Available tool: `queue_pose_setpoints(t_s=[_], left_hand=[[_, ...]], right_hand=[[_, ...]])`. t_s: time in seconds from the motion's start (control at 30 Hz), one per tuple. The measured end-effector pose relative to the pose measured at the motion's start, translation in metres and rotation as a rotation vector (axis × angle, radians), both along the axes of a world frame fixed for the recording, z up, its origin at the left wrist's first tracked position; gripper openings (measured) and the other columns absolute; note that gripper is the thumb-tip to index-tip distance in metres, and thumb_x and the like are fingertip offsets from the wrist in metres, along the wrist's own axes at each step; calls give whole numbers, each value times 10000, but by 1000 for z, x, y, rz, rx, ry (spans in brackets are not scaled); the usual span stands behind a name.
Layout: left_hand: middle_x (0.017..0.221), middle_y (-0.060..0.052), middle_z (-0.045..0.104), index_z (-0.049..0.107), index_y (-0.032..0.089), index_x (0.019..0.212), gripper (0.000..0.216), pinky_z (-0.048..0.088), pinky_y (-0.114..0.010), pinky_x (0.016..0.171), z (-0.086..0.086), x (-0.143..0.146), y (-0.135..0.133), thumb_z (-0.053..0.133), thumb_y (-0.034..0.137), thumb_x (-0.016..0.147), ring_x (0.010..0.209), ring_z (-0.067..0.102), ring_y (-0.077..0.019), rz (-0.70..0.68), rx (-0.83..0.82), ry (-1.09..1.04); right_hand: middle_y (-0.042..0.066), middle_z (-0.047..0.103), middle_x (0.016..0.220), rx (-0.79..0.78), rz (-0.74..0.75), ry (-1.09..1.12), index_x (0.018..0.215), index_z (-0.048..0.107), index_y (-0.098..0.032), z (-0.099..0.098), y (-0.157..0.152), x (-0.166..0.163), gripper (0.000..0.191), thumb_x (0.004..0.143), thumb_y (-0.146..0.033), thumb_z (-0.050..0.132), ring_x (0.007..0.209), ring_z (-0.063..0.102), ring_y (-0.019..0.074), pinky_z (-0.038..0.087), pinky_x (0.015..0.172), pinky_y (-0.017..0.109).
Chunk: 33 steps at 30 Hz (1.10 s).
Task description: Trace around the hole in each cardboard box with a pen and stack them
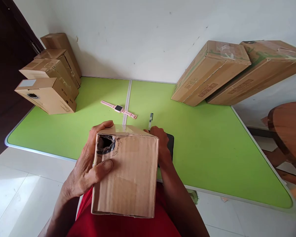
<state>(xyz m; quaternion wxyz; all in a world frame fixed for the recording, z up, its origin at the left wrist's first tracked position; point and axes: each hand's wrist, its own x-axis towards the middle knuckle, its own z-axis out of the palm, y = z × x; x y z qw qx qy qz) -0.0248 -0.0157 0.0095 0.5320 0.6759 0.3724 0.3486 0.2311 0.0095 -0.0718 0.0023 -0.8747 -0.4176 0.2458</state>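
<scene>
A brown cardboard box [128,177] is held up in front of me, its near face towards the camera. Near that face's upper left corner is a ragged hole [105,144] with blackened edges. My left hand [91,164] grips the box's left side, thumb on the near face and fingers towards the far edge. Beside the box's upper right corner, my right hand [162,141] is closed, with part of its fingers hidden behind the box. A slim pen [151,121] with a dark clip sticks up from its curled fingers. The pen's lower end is hidden.
A flat black object [171,144] lies partly hidden by my right hand. On the green table [207,148] lies a pink-strapped smartwatch [118,108]. Several cardboard boxes [49,95] stand at left, two larger ones [212,72] at right. A wooden stool [288,128] is at far right.
</scene>
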Motion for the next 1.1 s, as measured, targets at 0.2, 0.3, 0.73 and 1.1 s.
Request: queue_pose_setpoints(t_s=[0.2,0.3,0.73,1.1], left_hand=[[1613,-37,522,535,339,1569,748,431,-522,1196,-3,0,-3,752,491,870,1437,505,-384,-7,-8,-12],[1624,-27,507,524,368,1580,739,454,-506,1170,-5,-3,-2,750,520,893,1435,501,-377,-29,8,1],[1666,-11,460,465,412,1615,720,407,-520,1222,-8,-6,0,701,561,952,1485,457,-367,-89,92,71],[1659,-61,463,456,358,1615,746,386,-596,1264,-4,-5,-2,702,545,936,1498,445,-402,-68,62,105]], right_hand=[[173,745,1052,22,-18,-57,1163,708,-135,23,-24,-6,310,1177,-382,521,1042,743,330,511,781,366],[232,696,1267,29,-117,-124,1362,594,-73,27,-56,-2,400,1174,-419,525,1234,691,389,539,836,402],[339,599,1396,115,-301,80,1371,543,22,-3,-86,7,675,878,-373,783,1301,621,499,562,934,512],[124,813,1079,550,-487,806,1128,677,-225,-19,-128,22,647,669,-678,714,1022,788,382,680,857,507]])
